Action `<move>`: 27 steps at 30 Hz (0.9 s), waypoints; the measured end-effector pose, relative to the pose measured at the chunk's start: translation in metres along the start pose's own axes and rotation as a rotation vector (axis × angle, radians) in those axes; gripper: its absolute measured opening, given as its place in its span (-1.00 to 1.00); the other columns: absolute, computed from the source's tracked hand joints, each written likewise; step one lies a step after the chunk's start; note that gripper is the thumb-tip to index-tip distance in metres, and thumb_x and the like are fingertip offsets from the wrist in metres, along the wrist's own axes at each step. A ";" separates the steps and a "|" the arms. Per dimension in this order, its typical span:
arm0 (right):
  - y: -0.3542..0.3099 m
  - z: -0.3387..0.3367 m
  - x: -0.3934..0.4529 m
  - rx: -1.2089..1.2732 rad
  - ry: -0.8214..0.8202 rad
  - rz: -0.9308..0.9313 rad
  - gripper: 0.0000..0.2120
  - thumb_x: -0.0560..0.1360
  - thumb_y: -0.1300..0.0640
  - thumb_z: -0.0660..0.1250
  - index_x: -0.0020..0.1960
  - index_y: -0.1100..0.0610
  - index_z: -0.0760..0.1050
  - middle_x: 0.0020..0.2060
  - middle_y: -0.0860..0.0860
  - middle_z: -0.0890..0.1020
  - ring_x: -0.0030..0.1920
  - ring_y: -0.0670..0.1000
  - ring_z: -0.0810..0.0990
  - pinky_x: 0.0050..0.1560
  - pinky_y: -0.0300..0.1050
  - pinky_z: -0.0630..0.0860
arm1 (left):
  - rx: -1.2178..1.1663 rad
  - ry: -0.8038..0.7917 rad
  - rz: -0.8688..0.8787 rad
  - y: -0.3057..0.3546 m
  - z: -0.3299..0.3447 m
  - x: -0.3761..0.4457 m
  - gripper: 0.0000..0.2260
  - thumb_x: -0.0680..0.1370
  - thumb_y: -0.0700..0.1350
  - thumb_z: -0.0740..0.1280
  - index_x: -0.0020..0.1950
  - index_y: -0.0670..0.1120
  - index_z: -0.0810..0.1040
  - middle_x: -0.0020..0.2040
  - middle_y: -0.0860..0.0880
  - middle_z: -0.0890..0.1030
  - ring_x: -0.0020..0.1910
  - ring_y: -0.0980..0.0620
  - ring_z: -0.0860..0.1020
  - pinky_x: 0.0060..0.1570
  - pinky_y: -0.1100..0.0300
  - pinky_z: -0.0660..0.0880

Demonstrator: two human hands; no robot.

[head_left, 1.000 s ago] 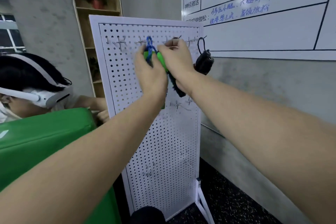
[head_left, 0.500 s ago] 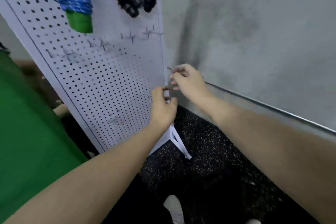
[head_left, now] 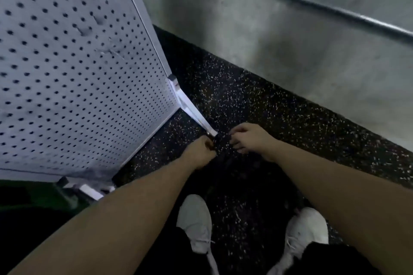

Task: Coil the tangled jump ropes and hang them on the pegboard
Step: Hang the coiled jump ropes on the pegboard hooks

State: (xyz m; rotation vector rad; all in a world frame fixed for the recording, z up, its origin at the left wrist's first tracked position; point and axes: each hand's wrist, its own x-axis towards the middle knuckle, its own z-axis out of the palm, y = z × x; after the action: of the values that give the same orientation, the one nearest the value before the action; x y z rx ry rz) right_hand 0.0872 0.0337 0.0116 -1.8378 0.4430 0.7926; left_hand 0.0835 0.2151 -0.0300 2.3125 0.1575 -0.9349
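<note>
Both grips reach low to the speckled floor (head_left: 257, 105): your left hand (head_left: 201, 152) is curled near the pegboard (head_left: 78, 73) foot (head_left: 194, 116), your right hand (head_left: 250, 138) half open beside it, and whether either holds anything is unclear. No rope shows against the dark, blurred rubber. Judging by the task, expect limp, light cord; take it by a stiff handle.

Dim, soft light. The pegboard (head_left: 73, 69) is brightest, its holes smeared by motion blur toward the left edge. The speckled floor (head_left: 257, 105) sinks into shadow near the shoes (head_left: 196, 221). Wide-angle distortion bends the wall (head_left: 290, 35) rail.
</note>
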 end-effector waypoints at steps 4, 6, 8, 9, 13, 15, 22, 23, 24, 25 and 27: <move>0.041 0.003 0.041 -0.046 0.024 0.087 -0.82 0.66 0.17 0.20 0.15 0.17 0.55 -0.04 0.12 0.68 -0.13 0.03 0.62 0.02 0.00 0.63 | -0.032 -0.104 -0.051 -0.026 0.039 0.040 -0.62 0.51 -0.03 0.51 0.15 -0.05 0.37 0.10 -0.10 0.58 0.06 -0.10 0.59 0.07 0.04 0.52; 0.051 0.003 0.052 -0.035 0.026 0.116 -0.84 0.65 0.16 0.20 0.10 0.12 0.55 -0.02 0.11 0.69 -0.11 0.02 0.63 0.07 0.02 0.63 | -0.014 -0.148 -0.076 -0.033 0.051 0.052 -0.50 0.48 -0.01 0.54 0.27 -0.06 0.35 0.17 -0.10 0.58 0.08 -0.08 0.58 0.05 0.06 0.53; 0.056 0.002 0.058 -0.029 0.027 0.129 -0.85 0.65 0.15 0.20 0.08 0.10 0.54 -0.04 0.09 0.69 -0.10 0.02 0.64 0.06 0.01 0.63 | 0.002 -0.189 -0.093 -0.036 0.059 0.059 -0.36 0.46 -0.01 0.57 0.42 -0.09 0.33 0.26 -0.10 0.55 0.14 -0.06 0.56 0.11 0.10 0.51; 0.058 0.003 0.060 -0.026 0.029 0.133 -0.85 0.65 0.15 0.20 0.09 0.10 0.55 -0.05 0.08 0.69 -0.10 0.02 0.64 0.05 0.00 0.64 | 0.008 -0.195 -0.104 -0.036 0.062 0.062 -0.30 0.44 -0.01 0.59 0.47 -0.10 0.32 0.32 -0.09 0.54 0.20 -0.06 0.54 0.18 0.10 0.50; 0.060 0.005 0.059 -0.013 0.038 0.126 -0.82 0.65 0.15 0.19 0.13 0.12 0.55 -0.07 0.06 0.68 -0.13 0.00 0.63 0.03 -0.01 0.64 | -0.019 -0.147 -0.127 -0.037 0.065 0.065 -0.42 0.40 -0.03 0.62 0.35 -0.15 0.55 0.27 -0.09 0.62 0.20 -0.05 0.59 0.26 0.04 0.52; 0.057 0.005 0.051 -0.012 0.065 0.111 -0.83 0.64 0.15 0.20 0.13 0.10 0.55 -0.02 0.07 0.67 -0.08 0.01 0.64 0.04 0.00 0.65 | -0.081 -0.068 -0.097 -0.034 0.059 0.057 -0.46 0.42 -0.08 0.61 0.33 -0.15 0.55 0.24 -0.08 0.63 0.17 -0.04 0.59 0.24 0.07 0.52; 0.011 0.002 0.011 0.089 0.085 0.045 -0.76 0.66 0.03 0.22 0.32 -0.01 0.44 0.12 -0.05 0.58 0.12 0.03 0.59 0.17 0.04 0.61 | -0.387 0.264 0.048 0.003 0.011 0.016 -0.67 0.51 -0.16 0.53 0.21 -0.07 0.52 -0.04 0.03 0.58 -0.11 0.09 0.55 -0.20 0.43 0.45; 0.003 0.004 0.004 0.129 0.061 0.042 -0.75 0.66 0.05 0.22 0.33 -0.03 0.45 0.13 -0.02 0.60 0.15 0.04 0.60 0.22 0.06 0.59 | -0.422 0.284 0.072 0.007 0.005 0.010 -0.73 0.51 -0.18 0.52 0.14 -0.06 0.53 -0.08 0.03 0.58 -0.14 0.08 0.55 -0.21 0.42 0.46; -0.004 0.007 -0.003 0.148 0.047 0.029 -0.73 0.65 0.08 0.23 0.34 -0.03 0.45 0.14 0.01 0.62 0.15 0.04 0.60 0.25 0.06 0.56 | -0.431 0.297 0.095 0.011 0.001 0.003 -0.77 0.51 -0.20 0.51 0.08 -0.04 0.53 -0.12 0.03 0.58 -0.14 0.05 0.56 -0.17 0.35 0.48; -0.011 0.009 -0.008 0.162 0.046 -0.001 -0.70 0.64 0.11 0.25 0.36 -0.03 0.46 0.14 0.03 0.63 0.15 0.04 0.60 0.25 0.04 0.53 | -0.426 0.307 0.122 0.015 -0.002 -0.003 -0.79 0.51 -0.21 0.50 0.02 -0.03 0.52 -0.15 0.03 0.58 -0.14 0.03 0.55 -0.14 0.26 0.49; -0.016 0.015 -0.016 0.233 0.050 -0.045 -0.66 0.61 0.19 0.25 0.34 -0.07 0.50 0.13 0.06 0.66 0.12 0.02 0.59 0.19 0.00 0.47 | -0.441 0.323 0.148 0.020 -0.002 -0.011 -0.80 0.51 -0.21 0.50 -0.05 -0.01 0.50 -0.17 0.04 0.56 -0.16 0.01 0.54 -0.10 0.16 0.49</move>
State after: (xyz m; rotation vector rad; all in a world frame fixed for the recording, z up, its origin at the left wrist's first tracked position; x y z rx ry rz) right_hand 0.0810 0.0531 0.0301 -1.6473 0.5028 0.6377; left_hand 0.0831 0.2021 -0.0116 2.0111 0.2909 -0.3972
